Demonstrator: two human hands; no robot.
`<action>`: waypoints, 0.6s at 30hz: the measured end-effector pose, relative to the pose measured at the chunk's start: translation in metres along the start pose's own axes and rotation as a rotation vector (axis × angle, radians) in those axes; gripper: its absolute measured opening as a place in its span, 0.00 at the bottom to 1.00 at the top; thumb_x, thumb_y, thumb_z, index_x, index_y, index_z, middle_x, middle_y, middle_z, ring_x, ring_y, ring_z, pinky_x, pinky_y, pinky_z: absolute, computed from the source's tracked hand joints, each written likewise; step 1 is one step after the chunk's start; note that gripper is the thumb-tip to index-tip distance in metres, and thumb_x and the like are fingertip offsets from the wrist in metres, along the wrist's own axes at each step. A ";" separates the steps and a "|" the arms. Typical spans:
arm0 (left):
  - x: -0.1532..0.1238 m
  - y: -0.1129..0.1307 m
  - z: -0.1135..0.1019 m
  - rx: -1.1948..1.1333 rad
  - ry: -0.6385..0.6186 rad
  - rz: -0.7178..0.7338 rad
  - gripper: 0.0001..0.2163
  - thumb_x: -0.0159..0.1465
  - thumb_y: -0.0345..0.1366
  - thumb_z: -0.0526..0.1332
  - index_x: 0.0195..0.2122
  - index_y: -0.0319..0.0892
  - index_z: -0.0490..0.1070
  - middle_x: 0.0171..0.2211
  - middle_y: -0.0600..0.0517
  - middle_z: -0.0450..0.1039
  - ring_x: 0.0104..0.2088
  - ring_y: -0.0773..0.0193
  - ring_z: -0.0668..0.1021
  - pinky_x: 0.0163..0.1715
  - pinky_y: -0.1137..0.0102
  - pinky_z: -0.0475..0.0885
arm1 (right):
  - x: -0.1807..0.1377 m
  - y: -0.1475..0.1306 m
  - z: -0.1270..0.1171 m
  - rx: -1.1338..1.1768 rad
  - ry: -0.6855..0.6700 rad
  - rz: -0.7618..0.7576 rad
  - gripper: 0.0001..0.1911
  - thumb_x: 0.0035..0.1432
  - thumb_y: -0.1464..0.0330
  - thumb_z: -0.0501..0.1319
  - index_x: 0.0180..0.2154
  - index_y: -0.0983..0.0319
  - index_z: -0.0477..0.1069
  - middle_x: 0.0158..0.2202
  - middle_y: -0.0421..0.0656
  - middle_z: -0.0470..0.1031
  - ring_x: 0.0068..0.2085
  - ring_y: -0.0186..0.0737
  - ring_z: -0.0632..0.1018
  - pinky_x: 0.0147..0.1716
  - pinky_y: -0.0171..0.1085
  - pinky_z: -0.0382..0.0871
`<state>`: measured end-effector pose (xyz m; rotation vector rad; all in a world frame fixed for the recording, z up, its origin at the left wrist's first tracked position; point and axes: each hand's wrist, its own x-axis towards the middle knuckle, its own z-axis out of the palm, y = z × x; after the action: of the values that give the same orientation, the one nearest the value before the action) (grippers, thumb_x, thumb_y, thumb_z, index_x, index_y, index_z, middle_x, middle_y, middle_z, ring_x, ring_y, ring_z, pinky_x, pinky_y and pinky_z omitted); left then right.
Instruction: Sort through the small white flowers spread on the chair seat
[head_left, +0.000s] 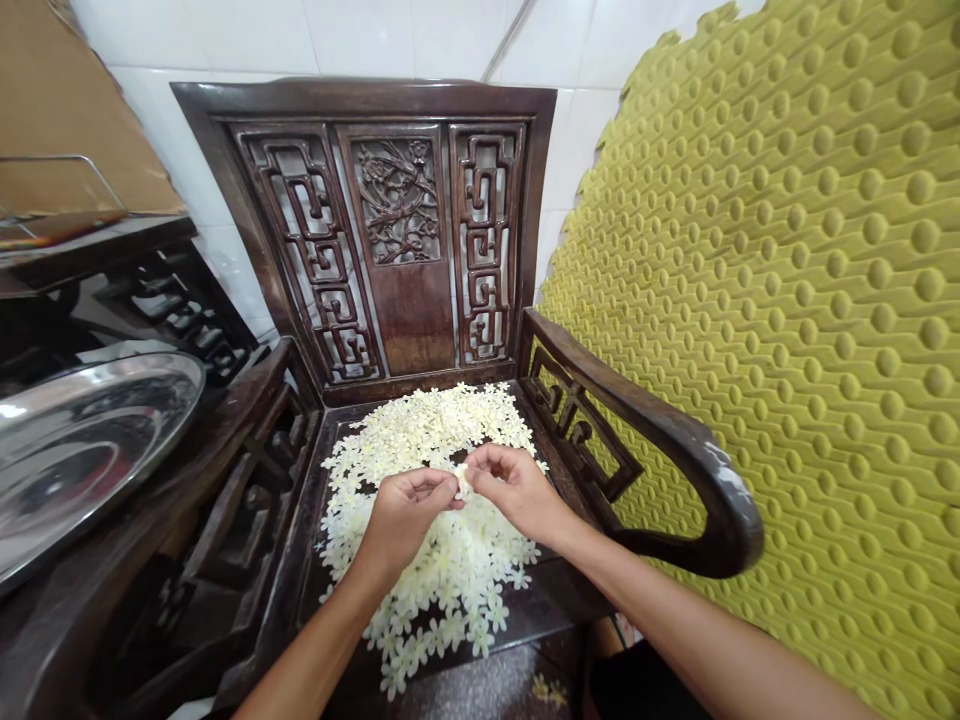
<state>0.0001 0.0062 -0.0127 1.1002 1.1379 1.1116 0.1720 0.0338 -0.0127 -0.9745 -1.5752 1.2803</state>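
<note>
Bare forearms [334, 620] angle inward, the left hand [409, 510] and right hand [519, 492] nearly meeting, each closed in a pinch.

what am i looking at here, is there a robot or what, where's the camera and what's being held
There's no robot, just a person's two bare hands. The single picture comes from a camera worn on the head, looking forward and down.

Ahead stands a dark brown carved wooden chair. Many small white and pale-yellow, petalled flowers are spread across its seat. Above them, the left hand and right hand meet, fingertips pinching a small whitish piece, apparently a flower; fingers hide part of it.

On the left is a round, shiny metal tray; on the right, a yellow-green mat covered in round bumps.
</note>
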 end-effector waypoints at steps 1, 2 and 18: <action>0.000 0.001 0.001 0.002 0.007 -0.002 0.09 0.57 0.40 0.68 0.30 0.38 0.79 0.28 0.51 0.79 0.31 0.62 0.81 0.37 0.69 0.77 | 0.000 0.000 0.000 0.021 -0.002 0.018 0.08 0.57 0.64 0.62 0.31 0.63 0.71 0.25 0.36 0.66 0.27 0.32 0.66 0.30 0.33 0.60; 0.000 0.001 0.001 0.000 0.008 -0.006 0.09 0.57 0.41 0.68 0.31 0.39 0.79 0.28 0.51 0.79 0.31 0.62 0.81 0.37 0.68 0.77 | 0.001 0.000 -0.001 0.040 -0.001 0.038 0.09 0.56 0.64 0.62 0.31 0.63 0.72 0.24 0.36 0.66 0.26 0.32 0.66 0.29 0.33 0.60; -0.001 0.001 0.002 0.158 0.012 0.104 0.07 0.58 0.36 0.65 0.26 0.40 0.78 0.23 0.52 0.78 0.26 0.64 0.79 0.30 0.72 0.73 | 0.000 0.002 0.000 0.178 -0.006 0.143 0.06 0.53 0.66 0.64 0.29 0.63 0.75 0.24 0.37 0.71 0.25 0.31 0.69 0.29 0.33 0.62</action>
<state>0.0021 0.0048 -0.0112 1.2892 1.2050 1.1245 0.1719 0.0335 -0.0145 -0.9844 -1.3891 1.4956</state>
